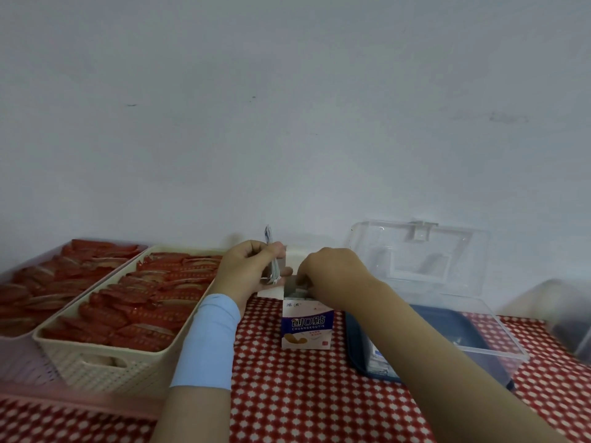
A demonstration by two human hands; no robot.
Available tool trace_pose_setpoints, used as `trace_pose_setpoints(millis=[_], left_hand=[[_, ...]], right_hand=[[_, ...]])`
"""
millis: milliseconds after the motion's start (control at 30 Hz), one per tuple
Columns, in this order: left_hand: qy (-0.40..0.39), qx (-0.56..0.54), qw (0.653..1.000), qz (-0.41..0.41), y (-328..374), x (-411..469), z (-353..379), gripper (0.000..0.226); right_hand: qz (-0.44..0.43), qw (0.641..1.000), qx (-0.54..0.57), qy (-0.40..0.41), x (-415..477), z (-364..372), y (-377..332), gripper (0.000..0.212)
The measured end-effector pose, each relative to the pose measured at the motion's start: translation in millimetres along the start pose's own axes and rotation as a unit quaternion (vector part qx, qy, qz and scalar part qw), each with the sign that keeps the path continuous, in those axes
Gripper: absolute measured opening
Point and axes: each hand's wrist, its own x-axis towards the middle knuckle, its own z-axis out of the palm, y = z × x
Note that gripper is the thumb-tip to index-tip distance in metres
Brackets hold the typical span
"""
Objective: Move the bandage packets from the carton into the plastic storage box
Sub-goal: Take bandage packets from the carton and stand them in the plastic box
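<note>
A small white and blue bandage carton [306,327] stands upright on the checked tablecloth, its top flaps open. My left hand [252,266] holds a thin stack of bandage packets [272,260] upright just left of the carton's mouth. My right hand [332,276] reaches down into the open top, fingers curled inside; what they touch is hidden. The clear plastic storage box [499,343] sits right of the carton with its lid [419,254] raised against the wall. Some packets [379,359] lie in its near left corner, partly behind my right forearm.
A cream woven basket [105,362] and a pink tray [19,356], both filled with red sachets, stand at the left. Another translucent container [566,318] sits at the far right edge. The red and white checked tablecloth [303,394] covers the table in front.
</note>
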Motion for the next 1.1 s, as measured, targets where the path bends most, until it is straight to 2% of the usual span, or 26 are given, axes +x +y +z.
trace_pose_setpoints(millis=[67, 133, 233, 333, 433, 667, 733, 833, 967, 1100], left_hand=[[0.002, 0.009, 1.0, 0.006, 1, 0, 1, 0.02], [-0.004, 0.027, 0.999, 0.02, 1, 0, 1, 0.021], [-0.011, 0.077, 0.996, 0.045, 0, 1, 2, 0.022], [0.007, 0.125, 0.989, 0.084, 4, -2, 5, 0.021], [-0.02, 0.073, 0.994, 0.078, 9, -5, 10, 0.022], [-0.129, 0.054, 0.99, 0.012, 10, -7, 21, 0.016], [-0.149, 0.031, 0.988, -0.006, 11, -11, 24, 0.028], [-0.155, -0.033, 0.987, -0.034, 11, -13, 26, 0.06], [-0.165, -0.092, 0.98, -0.067, 11, -16, 28, 0.062], [-0.15, -0.091, 0.982, -0.069, 10, -16, 29, 0.066]], right_hand=[[0.001, 1.0, 0.006, -0.025, 1, 1, 1, 0.021], [0.009, 0.998, 0.057, -0.026, -1, -2, 3, 0.021], [0.046, 0.986, 0.158, 0.038, -10, -8, 12, 0.019], [0.09, 0.94, 0.315, 0.09, -22, -13, 23, 0.014], [0.12, 0.899, 0.396, 0.141, -35, -14, 30, 0.012], [0.106, 0.847, 0.483, 0.194, -53, -14, 33, 0.021], [0.097, 0.825, 0.516, 0.208, -54, -15, 32, 0.021], [0.087, 0.801, 0.551, 0.218, -54, -15, 29, 0.02], [0.081, 0.783, 0.578, 0.216, -53, -14, 28, 0.021], [0.078, 0.765, 0.609, 0.196, -54, -14, 27, 0.019]])
